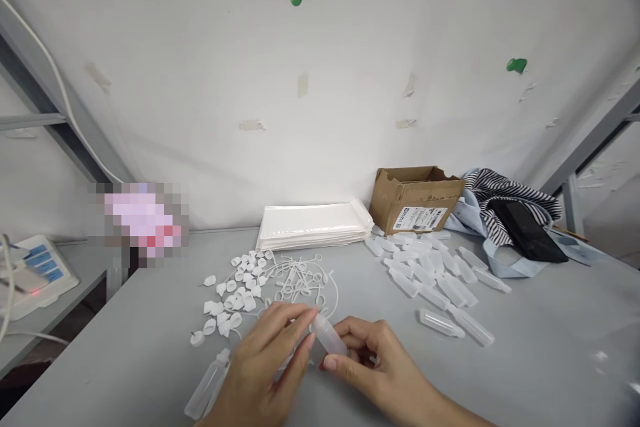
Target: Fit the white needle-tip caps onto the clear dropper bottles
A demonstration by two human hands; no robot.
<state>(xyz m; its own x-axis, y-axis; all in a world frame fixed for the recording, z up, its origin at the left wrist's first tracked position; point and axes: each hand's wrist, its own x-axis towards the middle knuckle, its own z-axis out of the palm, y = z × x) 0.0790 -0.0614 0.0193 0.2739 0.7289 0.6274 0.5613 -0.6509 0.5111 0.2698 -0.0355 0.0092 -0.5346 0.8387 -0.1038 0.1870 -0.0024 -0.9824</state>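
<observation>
Grips the lower end of a small translucent bottle (331, 338) in the right hand (375, 355), with the thumb in front and the fingers curled behind, at the bottom centre of the frame. Closes the index finger and thumb of the left hand (265, 361) about the top end of the same bottle, just left of the right hand. Holds it slanted, top toward the upper left, above a grey table (540, 337).

Has spare bottles (206, 387) lying at the lower left, partly hidden behind the left hand. Shows, left of centre, a spread of white caps (240, 287), and just beside them, near the middle, a tangle of white looped cords (300, 273).

Has a scattered pile of bottles (425, 267) right of centre, with a single bottle (441, 323) near its lower edge. Shows white padded envelopes (315, 223) stacked against the wall (350, 47) at mid-frame, then an open cardboard box (415, 203) behind the pile. Includes striped cloth (513, 187) and a flat black object (527, 230) at the right, and a pixelated pink thing (143, 217) at the left, too blurred to tell.
</observation>
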